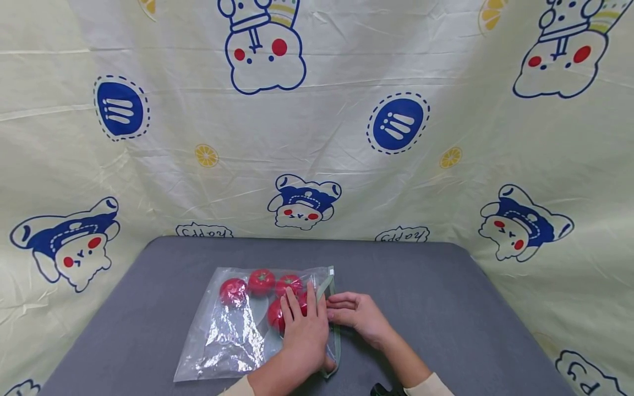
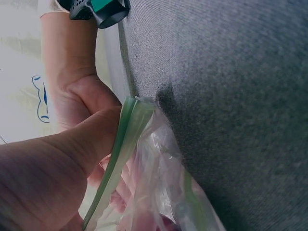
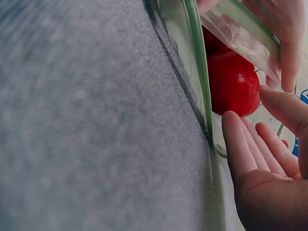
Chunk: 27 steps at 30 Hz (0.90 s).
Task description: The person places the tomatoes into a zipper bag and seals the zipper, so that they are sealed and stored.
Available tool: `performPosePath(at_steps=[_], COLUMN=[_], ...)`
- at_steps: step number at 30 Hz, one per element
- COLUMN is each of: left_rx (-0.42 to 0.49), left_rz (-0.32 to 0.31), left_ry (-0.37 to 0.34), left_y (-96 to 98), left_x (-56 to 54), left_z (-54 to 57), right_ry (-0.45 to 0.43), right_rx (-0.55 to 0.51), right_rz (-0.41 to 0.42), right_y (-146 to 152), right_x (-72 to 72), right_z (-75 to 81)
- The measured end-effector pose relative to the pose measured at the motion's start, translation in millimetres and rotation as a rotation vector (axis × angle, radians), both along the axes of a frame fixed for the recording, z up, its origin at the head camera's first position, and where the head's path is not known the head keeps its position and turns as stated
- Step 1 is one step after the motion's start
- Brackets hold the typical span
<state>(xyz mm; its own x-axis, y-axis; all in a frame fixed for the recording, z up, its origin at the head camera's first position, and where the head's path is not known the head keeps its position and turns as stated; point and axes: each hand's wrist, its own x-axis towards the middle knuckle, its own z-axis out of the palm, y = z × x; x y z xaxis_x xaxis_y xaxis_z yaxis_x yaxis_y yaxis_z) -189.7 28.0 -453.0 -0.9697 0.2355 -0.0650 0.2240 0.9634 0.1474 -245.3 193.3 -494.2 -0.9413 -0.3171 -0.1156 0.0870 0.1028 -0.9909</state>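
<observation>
A clear zip-lock bag (image 1: 198, 352) with a green zip strip (image 2: 120, 139) lies flat, its mouth to the right. Several red tomatoes (image 1: 261, 282) show through its plastic. My left hand (image 1: 304, 338) lies over the mouth end, fingers spread on top and thumb inside the opening, holding the upper layer raised. At the mouth is my right hand (image 1: 361, 319), its fingers (image 3: 236, 139) extended and its thumb apart from them. A tomato (image 3: 236, 82) sits between the two zip edges, right at the right hand's fingertips.
The bag rests on a grey cloth-covered table (image 1: 421, 286). Behind it hangs a pale curtain (image 1: 346, 121) printed with cartoon figures. A black device (image 2: 108, 12) is worn on the right wrist.
</observation>
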Motion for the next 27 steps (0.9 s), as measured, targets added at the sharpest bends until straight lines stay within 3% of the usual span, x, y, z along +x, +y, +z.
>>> performPosePath(at_steps=[10, 20, 27], left_rx=[-0.036, -0.016, -0.004], left_rz=[-0.007, -0.003, -0.014], left_ry=[-0.013, -0.023, -0.025], left_y=[1.6, 0.3, -1.7], left_x=[-2.0, -4.0, -5.1], left_z=[0.0, 1.2, 2.2], right_ry=[0.015, 0.082, 0.031], right_rx=[-0.014, 0.084, 0.119], right_rz=[-0.065, -0.145, -0.193], right_y=[3.7, 8.2, 9.4], right_x=[8.1, 21.6, 34.9], right_z=[3.2, 7.2, 7.6])
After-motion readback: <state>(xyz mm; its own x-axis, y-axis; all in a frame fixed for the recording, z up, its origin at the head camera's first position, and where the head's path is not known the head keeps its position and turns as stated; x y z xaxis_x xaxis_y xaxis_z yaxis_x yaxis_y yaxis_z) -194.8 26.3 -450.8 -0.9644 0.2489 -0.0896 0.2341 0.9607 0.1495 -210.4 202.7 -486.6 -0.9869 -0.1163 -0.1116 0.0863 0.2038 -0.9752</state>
